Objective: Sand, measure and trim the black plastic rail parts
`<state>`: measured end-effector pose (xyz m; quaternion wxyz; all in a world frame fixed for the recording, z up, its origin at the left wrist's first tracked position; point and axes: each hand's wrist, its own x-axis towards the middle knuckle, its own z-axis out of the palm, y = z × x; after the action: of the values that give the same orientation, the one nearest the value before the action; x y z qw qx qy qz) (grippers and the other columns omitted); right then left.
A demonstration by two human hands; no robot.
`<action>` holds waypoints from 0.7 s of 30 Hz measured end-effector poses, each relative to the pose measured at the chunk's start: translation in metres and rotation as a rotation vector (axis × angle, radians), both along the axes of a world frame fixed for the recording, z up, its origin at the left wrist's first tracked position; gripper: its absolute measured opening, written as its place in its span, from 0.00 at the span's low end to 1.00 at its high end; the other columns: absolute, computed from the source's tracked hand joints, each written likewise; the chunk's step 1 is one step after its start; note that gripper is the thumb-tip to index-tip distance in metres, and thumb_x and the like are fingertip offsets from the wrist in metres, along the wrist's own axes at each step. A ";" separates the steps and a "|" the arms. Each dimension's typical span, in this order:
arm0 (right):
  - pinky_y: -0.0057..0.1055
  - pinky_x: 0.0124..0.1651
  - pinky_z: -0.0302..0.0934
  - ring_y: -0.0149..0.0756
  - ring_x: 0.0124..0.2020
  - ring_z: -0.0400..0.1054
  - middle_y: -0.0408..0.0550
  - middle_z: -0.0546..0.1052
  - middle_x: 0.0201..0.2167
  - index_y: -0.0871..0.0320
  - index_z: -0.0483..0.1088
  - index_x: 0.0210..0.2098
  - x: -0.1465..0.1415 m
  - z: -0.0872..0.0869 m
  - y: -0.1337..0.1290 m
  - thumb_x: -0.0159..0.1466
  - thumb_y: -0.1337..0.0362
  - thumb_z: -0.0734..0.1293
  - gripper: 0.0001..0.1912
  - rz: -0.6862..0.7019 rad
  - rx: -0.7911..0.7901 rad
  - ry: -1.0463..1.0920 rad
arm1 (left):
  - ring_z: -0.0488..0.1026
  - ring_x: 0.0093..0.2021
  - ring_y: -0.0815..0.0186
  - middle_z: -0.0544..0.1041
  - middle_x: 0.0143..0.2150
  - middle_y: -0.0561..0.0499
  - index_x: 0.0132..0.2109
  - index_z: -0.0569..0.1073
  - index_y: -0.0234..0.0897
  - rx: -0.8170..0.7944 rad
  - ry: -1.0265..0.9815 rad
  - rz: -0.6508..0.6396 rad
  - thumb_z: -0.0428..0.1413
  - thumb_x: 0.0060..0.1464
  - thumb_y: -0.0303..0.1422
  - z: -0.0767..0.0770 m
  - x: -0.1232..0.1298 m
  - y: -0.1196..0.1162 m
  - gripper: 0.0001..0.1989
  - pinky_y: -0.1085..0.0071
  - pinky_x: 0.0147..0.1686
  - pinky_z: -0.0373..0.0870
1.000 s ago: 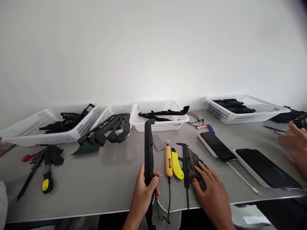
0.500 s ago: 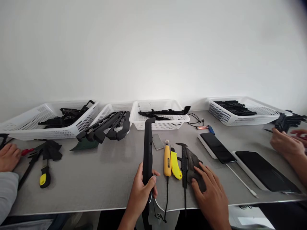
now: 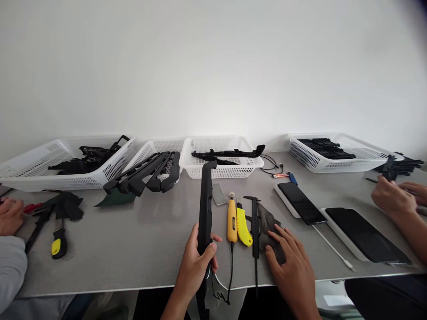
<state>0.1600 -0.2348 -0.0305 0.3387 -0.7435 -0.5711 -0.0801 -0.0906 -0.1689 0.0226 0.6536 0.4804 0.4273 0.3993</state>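
Note:
A long black plastic part (image 3: 206, 204) stands nearly upright in my left hand (image 3: 196, 262), whose fingers wrap round its lower half. My right hand (image 3: 293, 266) lies with fingers spread on a dark grey cloth (image 3: 268, 222) near the table's front edge. Between the hands lie a black caliper (image 3: 255, 226), a yellow cutter knife (image 3: 244, 226) and an orange-yellow corded tool (image 3: 232, 220). Just behind them is a small grey rectangular plate (image 3: 219, 194).
White baskets (image 3: 222, 171) with black parts line the wall. On the right lie two dark-screened devices (image 3: 302, 202) and a white cable (image 3: 333, 246). Other people's hands (image 3: 393, 198) work at both sides; a yellow-black screwdriver (image 3: 59, 243) lies at left.
The whole view has shifted slightly. My hands keep the same hold and place. At the right edge, the other person's hands have moved a little with a black part.

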 end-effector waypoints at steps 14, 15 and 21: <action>0.54 0.65 0.58 0.53 0.66 0.62 0.53 0.75 0.61 0.56 0.75 0.52 0.000 0.002 -0.001 0.71 0.50 0.59 0.22 0.013 0.013 0.022 | 0.72 0.23 0.75 0.73 0.60 0.46 0.56 0.65 0.45 0.033 0.042 0.004 0.56 0.64 0.41 0.001 -0.001 -0.001 0.17 0.71 0.24 0.75; 0.54 0.65 0.58 0.53 0.66 0.62 0.53 0.75 0.61 0.56 0.75 0.52 0.000 0.002 -0.001 0.72 0.50 0.59 0.22 0.014 0.013 0.023 | 0.72 0.23 0.75 0.74 0.59 0.46 0.57 0.65 0.45 0.030 0.039 0.000 0.57 0.64 0.41 0.000 -0.001 -0.001 0.18 0.71 0.24 0.75; 0.54 0.66 0.58 0.52 0.67 0.62 0.53 0.75 0.61 0.56 0.75 0.52 0.000 0.001 -0.002 0.72 0.50 0.59 0.22 0.013 0.011 0.035 | 0.71 0.23 0.75 0.74 0.59 0.46 0.60 0.63 0.45 0.020 0.038 -0.002 0.56 0.64 0.41 0.002 -0.001 -0.001 0.20 0.72 0.24 0.74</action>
<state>0.1601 -0.2363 -0.0293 0.3531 -0.7390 -0.5696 -0.0680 -0.0918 -0.1694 0.0251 0.6410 0.4946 0.4352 0.3938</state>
